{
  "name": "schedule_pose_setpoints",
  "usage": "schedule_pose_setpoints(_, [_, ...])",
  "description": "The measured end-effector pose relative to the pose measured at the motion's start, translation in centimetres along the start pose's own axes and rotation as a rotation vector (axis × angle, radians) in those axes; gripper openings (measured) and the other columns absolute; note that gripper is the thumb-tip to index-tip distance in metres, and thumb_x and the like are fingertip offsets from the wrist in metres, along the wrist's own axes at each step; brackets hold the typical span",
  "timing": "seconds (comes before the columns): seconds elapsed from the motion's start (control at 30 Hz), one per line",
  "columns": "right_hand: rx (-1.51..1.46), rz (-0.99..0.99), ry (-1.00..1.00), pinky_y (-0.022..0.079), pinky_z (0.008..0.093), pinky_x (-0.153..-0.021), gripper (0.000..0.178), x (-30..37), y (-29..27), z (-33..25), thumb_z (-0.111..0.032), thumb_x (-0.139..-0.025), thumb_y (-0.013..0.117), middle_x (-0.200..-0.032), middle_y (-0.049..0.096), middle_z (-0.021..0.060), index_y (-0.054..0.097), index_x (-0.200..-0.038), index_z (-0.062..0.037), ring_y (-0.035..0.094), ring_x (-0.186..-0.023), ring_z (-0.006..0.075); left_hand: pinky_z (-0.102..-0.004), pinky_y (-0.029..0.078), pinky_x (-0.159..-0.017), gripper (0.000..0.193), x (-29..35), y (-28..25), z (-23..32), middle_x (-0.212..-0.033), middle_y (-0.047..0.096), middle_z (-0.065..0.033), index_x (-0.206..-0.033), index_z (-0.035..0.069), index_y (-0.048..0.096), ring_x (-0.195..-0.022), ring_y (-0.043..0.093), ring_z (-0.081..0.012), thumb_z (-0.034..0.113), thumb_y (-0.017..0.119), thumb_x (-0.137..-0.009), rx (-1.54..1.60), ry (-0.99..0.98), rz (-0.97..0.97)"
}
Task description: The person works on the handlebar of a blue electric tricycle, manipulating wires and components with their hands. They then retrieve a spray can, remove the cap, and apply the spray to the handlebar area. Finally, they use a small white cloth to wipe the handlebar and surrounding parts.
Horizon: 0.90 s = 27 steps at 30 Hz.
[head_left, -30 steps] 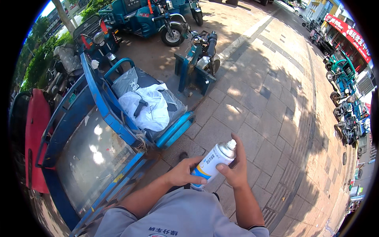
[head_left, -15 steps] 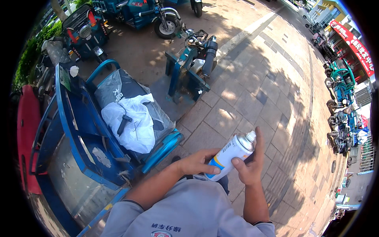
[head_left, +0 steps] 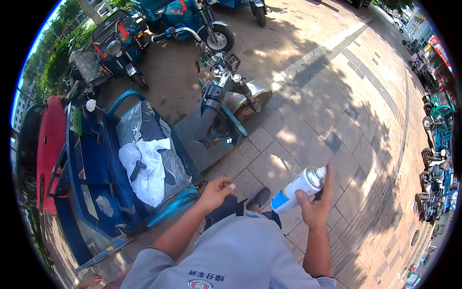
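Note:
In my right hand is a white spray can with a blue and yellow band. The can leans, its nozzle end up and to the right, and my fingers wrap round its far side with the thumb in front. My left hand hangs apart from the can, fingers loosely bent and nothing visible in it. Left of it stands a blue cargo tricycle, its handlebar grip angled toward me. On its plastic-covered seat lies a white plastic bag with a small black handled item on top.
A silver-fendered front wheel sticks out ahead of the tricycle. Other parked tricycles stand at the far left, and a row of vehicles lines the right. Stone paving stretches ahead. A red vehicle is beyond the cargo bed.
My left hand has let go of the spray can and moved left. The right hand still holds it. The tricycle's handlebar sits at another angle, its front wheel now showing; the view has shifted.

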State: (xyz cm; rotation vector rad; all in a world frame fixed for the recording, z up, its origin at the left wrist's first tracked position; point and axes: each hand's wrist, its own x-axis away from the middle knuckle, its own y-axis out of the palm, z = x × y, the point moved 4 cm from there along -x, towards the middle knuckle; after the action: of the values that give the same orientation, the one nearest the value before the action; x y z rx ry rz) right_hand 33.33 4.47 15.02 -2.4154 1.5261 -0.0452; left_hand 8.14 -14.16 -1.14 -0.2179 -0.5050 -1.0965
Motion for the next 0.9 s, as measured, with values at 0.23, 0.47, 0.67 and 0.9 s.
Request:
schedule_pose_setpoints(0.23, [-0.007,0.051,-0.063,0.043,0.0409,-0.112,0.11,-10.2,-6.0,2.1,-0.019,-0.081,0.088,-0.151,0.046,0.0193,0.02,-0.166,0.0,0.054,-0.131,0.0286,-0.0304,0.055,-0.088,0.037,-8.1,4.8,4.4,-0.107,0.066,-0.0072,-0.132,-0.005,0.056,-0.097,0.066,-0.0145,0.012,0.069,-0.102,0.065,0.119,0.167])
schedule_pose_setpoints(0.47, [0.13,0.017,-0.055,0.03,0.0434,-0.121,0.106,-21.3,-6.3,3.5,-0.026,-0.082,0.084,-0.164,0.033,0.0203,0.023,-0.166,-0.0019,0.039,-0.146,0.0325,-0.029,0.054,-0.089,0.042,-14.7,7.3,16.5,-0.113,0.066,-0.0071,-0.137,-0.003,0.054,-0.1,0.063,-0.0119,0.015,0.069,-0.102,0.035,0.221,0.107])
schedule_pose_setpoints(0.67, [0.347,0.02,-0.127,0.029,0.0503,-0.123,0.102,-31.8,-5.8,3.5,-0.031,-0.088,0.082,-0.168,0.028,0.0231,0.023,-0.166,-0.0014,0.033,-0.151,0.038,-0.0305,0.052,-0.089,0.042,-25.6,9.7,22.7,-0.114,0.065,-0.0071,-0.136,-0.001,0.055,-0.099,0.061,-0.0119,0.014,0.07,-0.1,0.089,0.309,0.094])
schedule_pose_setpoints(0.9, [0.37,-0.08,-0.107,0.027,0.0507,-0.125,0.097,-43.6,-1.2,5.1,-0.023,-0.087,0.078,-0.17,0.028,0.0222,0.026,-0.167,-0.0071,0.03,-0.154,0.0379,-0.0325,0.05,-0.091,0.041,-23.5,3.4,35.3,-0.117,0.062,-0.01,-0.137,0.0,0.054,-0.1,0.062,-0.0155,0.011,0.067,-0.1,-0.049,0.582,0.255])
